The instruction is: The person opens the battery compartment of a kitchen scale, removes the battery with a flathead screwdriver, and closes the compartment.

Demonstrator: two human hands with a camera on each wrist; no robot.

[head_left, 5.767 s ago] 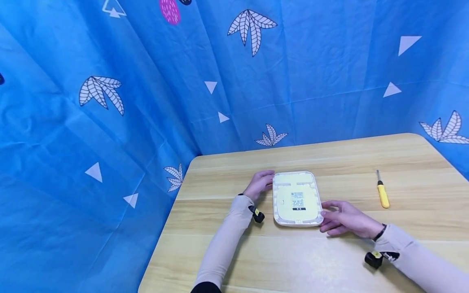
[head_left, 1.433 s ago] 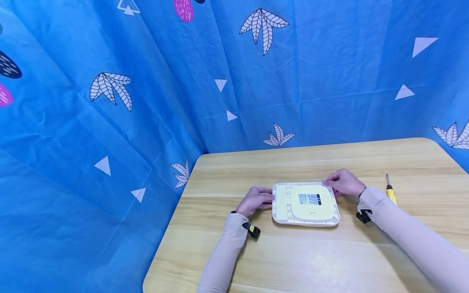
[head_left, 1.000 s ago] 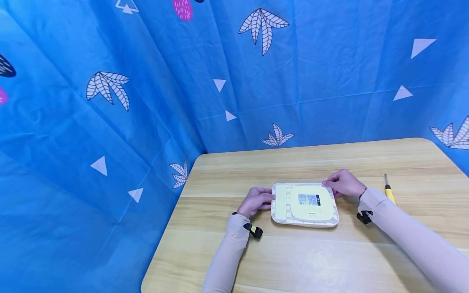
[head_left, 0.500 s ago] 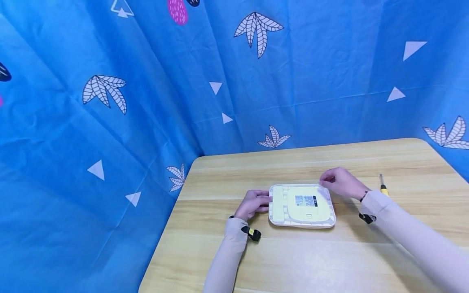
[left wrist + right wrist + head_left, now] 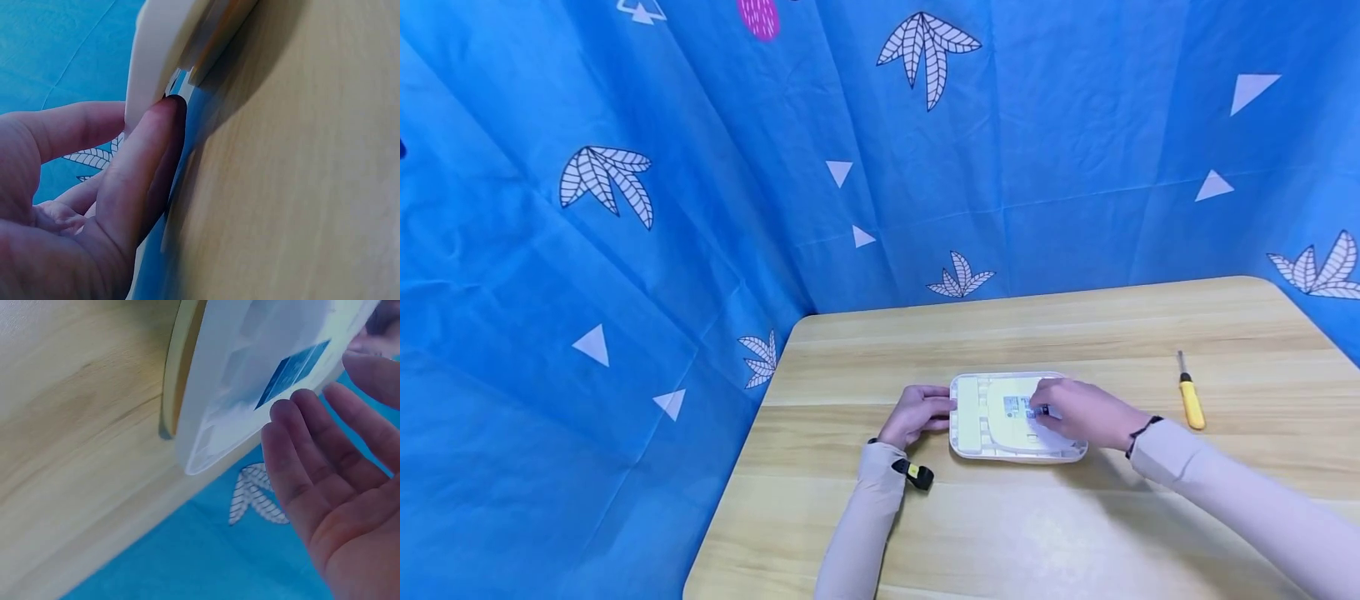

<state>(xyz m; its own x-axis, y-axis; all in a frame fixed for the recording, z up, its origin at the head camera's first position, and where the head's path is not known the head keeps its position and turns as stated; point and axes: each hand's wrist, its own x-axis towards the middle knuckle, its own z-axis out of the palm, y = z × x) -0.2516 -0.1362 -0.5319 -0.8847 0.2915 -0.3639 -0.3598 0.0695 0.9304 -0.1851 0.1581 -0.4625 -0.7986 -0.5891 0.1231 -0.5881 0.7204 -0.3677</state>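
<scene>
A white, flat, rounded-rectangular device point(image 5: 970, 417) lies on the table with its panelled side and printed label point(image 5: 1017, 407) facing up. My left hand point(image 5: 917, 414) pinches its left edge. In the left wrist view the white rim point(image 5: 159, 50) shows between the left thumb and fingers. Over the right half of the device is my right hand point(image 5: 1086, 414), fingers slightly bent and hiding part of the label. From the right wrist, the right hand point(image 5: 337, 481) shows spread, bent fingers with nothing between them, close beside the device's panelled face point(image 5: 244, 394).
A screwdriver point(image 5: 1191, 404) with a yellow handle lies to the right, its tip pointing away from me. The wooden table point(image 5: 880, 342) ends at the back against a blue patterned curtain point(image 5: 1075, 167), which also hangs along the left side.
The device has been turned about a quarter turn since the earliest frame. My right hand has left its far right corner and moved over the label; my left hand stays at the left edge.
</scene>
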